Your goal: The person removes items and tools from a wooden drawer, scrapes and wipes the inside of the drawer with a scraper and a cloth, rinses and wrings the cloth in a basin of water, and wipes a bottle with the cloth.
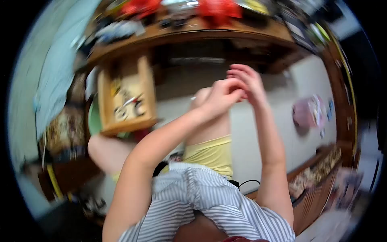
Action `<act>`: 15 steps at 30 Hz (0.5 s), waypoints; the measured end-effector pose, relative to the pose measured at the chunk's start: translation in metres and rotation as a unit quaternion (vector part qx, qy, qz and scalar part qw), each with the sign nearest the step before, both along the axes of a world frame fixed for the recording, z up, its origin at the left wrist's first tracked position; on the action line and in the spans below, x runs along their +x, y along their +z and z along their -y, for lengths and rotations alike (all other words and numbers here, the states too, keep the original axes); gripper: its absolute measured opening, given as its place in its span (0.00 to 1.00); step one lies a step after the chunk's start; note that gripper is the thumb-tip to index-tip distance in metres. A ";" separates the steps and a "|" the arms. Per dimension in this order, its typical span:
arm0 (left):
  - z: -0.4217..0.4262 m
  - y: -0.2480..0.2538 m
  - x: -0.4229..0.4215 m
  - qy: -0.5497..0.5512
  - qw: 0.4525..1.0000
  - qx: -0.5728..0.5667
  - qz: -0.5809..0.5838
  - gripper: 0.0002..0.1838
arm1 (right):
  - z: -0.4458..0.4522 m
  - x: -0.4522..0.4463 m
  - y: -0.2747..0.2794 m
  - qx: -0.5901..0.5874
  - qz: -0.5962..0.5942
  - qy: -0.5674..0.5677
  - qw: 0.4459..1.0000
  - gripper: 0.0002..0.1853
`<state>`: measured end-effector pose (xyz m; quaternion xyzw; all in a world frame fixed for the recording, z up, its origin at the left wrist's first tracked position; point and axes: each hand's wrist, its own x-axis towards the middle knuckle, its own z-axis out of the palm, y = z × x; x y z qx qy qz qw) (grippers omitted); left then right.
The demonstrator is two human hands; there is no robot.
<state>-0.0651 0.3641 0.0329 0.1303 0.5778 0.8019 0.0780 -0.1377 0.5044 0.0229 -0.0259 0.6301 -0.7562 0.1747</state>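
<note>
My left hand (pixel 224 95) and my right hand (pixel 250 84) meet in front of me, above my bent knee. The left hand's fingers are curled and its thumb points toward the right palm; whatever lies between them, if anything, is hidden. On my right hand the fingers stretch over the left fingertips, somewhat apart, and no object shows in them. Blur softens both hands. To the left, a wooden drawer (pixel 148 90) hangs pulled out, with small items inside, among them a red-and-silver tool (pixel 132 101) too blurred to name.
A wooden desk (pixel 189 37) runs across the back, with red plastic bags (pixel 219 11) and clutter on it. A pink bin (pixel 305 113) stands on the pale floor (pixel 250 149) at the right. Beneath the drawer is a green tub (pixel 94 117). A light-blue cloth (pixel 60 68) hangs at the left.
</note>
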 end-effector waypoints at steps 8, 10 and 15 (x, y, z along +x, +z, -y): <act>0.188 0.042 0.055 0.206 0.974 -0.092 -0.023 0.07 | 0.146 0.034 0.040 0.090 -0.097 0.245 0.960 0.11; 0.254 0.038 0.066 0.265 0.954 -0.136 -0.036 0.08 | 0.183 0.048 0.036 0.124 -0.118 0.294 0.940 0.10; 0.343 0.021 0.068 0.469 0.863 -0.182 -0.046 0.07 | 0.247 0.072 0.041 0.316 -0.348 0.357 0.807 0.07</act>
